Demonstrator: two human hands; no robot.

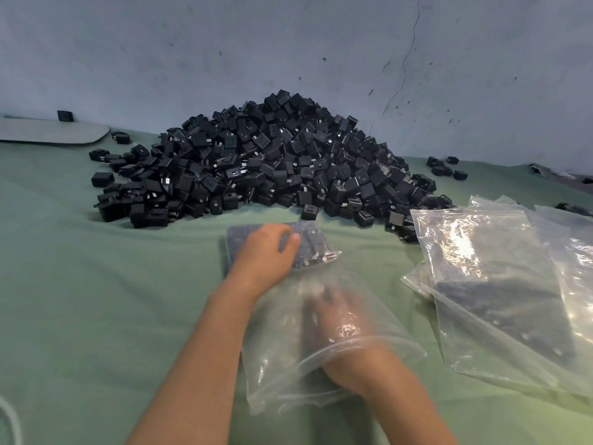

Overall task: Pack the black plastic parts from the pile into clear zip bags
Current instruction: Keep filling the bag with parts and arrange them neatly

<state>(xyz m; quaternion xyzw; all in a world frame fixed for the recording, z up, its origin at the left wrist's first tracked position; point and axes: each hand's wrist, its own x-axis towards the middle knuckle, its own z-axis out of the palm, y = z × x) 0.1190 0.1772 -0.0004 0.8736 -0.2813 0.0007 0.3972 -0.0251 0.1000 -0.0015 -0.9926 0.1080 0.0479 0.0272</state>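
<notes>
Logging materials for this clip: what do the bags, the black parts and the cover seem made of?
Bags: thin clear plastic film, glossy; bright glare and creases.
Parts: matte black moulded plastic, likely; some show small silvery prongs, probably metal.
Cover: green cloth, it seems; dull, soft folds.

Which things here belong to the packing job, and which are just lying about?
In the job: pile of black plastic parts; clear zip bag over right hand; filled clear bag held by left hand; stack of clear zip bags.
Lying about: flat grey board; white cable.
</notes>
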